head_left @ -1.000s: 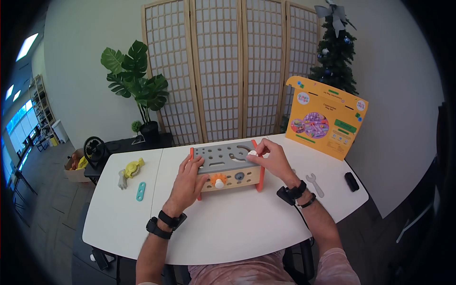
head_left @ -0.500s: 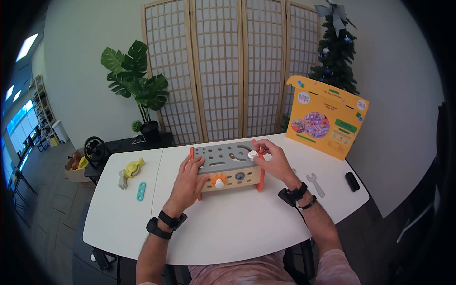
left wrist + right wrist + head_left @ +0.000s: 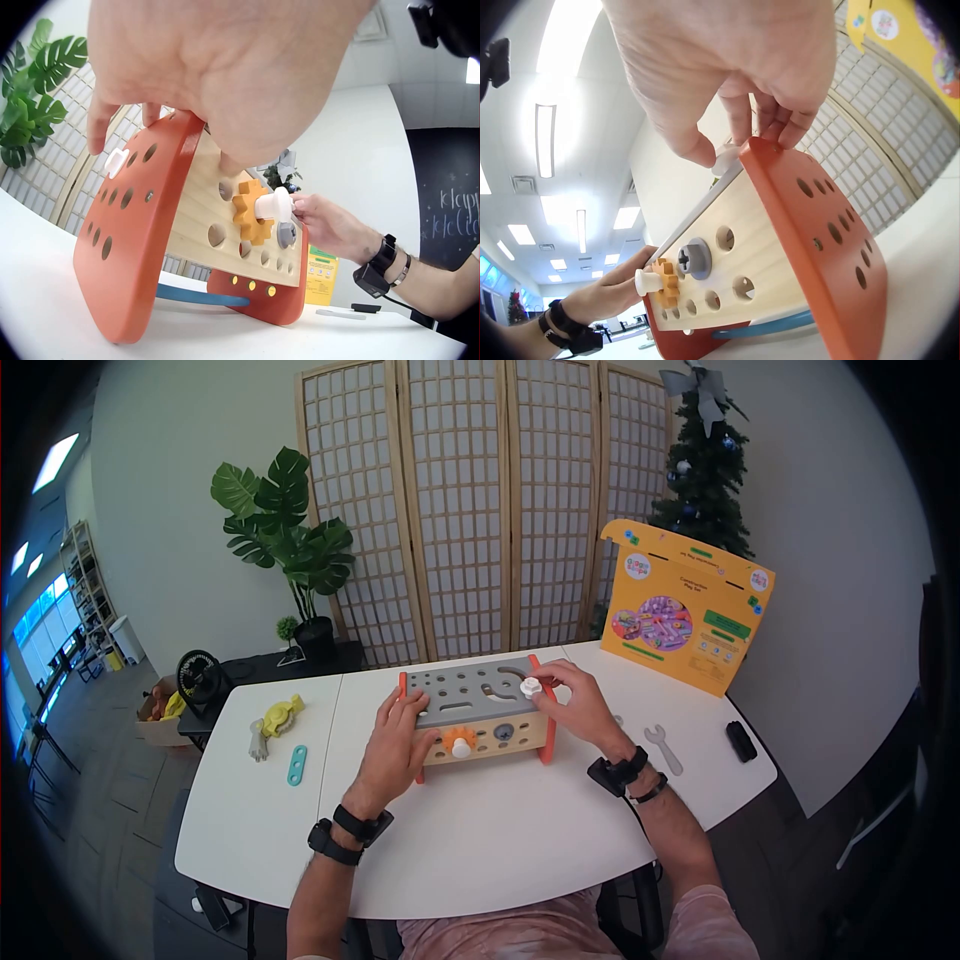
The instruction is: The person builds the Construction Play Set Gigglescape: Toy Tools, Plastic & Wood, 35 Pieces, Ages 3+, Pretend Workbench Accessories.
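Note:
A toy workbench [image 3: 470, 708] stands on the white table, with a grey top full of holes, a pale wood front and red end panels [image 3: 832, 247]. At its top right corner my right hand [image 3: 578, 705] pinches a white plastic bolt [image 3: 530, 687] between thumb and fingers. My left hand [image 3: 392, 745] holds the left end, fingers over the top and thumb against the front. Another white bolt head [image 3: 116, 163] shows at the left panel, below those fingers. On the front sit an orange gear [image 3: 251, 212] with a white bolt through it and a grey screw [image 3: 695, 259].
To the left lie a yellow and grey bundle [image 3: 280, 718] and a teal strip [image 3: 297, 765] with holes. A grey wrench [image 3: 663, 749] and a black case [image 3: 740, 741] lie right. A yellow box [image 3: 690, 610] stands behind them. A blue bar [image 3: 765, 326] runs beneath the bench.
The right fingers have shifted around the white bolt, spreading so that more of its head shows. The left hand and the workbench have stayed in place.

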Demonstrator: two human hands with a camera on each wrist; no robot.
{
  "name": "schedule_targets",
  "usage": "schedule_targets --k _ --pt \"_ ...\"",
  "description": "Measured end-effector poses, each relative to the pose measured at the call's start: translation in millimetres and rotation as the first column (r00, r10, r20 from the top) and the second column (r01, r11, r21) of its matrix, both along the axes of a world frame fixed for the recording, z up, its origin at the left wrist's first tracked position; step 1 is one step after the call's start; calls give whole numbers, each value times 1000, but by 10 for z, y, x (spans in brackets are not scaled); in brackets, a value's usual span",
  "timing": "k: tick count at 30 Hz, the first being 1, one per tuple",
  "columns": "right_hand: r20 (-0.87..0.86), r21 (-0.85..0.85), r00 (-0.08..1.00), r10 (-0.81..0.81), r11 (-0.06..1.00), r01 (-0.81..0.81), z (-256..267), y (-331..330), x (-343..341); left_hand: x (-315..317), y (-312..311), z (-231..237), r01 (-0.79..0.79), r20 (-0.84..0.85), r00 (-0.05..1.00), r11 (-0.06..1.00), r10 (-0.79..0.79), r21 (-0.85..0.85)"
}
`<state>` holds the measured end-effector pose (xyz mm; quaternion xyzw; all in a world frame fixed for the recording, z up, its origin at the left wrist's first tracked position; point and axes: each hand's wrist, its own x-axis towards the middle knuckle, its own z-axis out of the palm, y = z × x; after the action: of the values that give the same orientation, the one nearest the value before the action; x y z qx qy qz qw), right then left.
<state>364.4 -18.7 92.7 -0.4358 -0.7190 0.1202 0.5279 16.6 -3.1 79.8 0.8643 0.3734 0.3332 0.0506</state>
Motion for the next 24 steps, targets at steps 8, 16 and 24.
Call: schedule_targets --k 8,16,24 --pt "5 -64 1000 -31 997 31 -12 1 5 -4 10 -16 -4 -2 1000 1000 4 24" --pt "55 -4 998 -24 1000 24 -5 3 4 2 0 -5 -7 -4 1000 1000 7 16" --pt "15 -45 999 -46 998 47 -14 -9 -14 0 4 -7 -13 -13 1000 1000 13 5"
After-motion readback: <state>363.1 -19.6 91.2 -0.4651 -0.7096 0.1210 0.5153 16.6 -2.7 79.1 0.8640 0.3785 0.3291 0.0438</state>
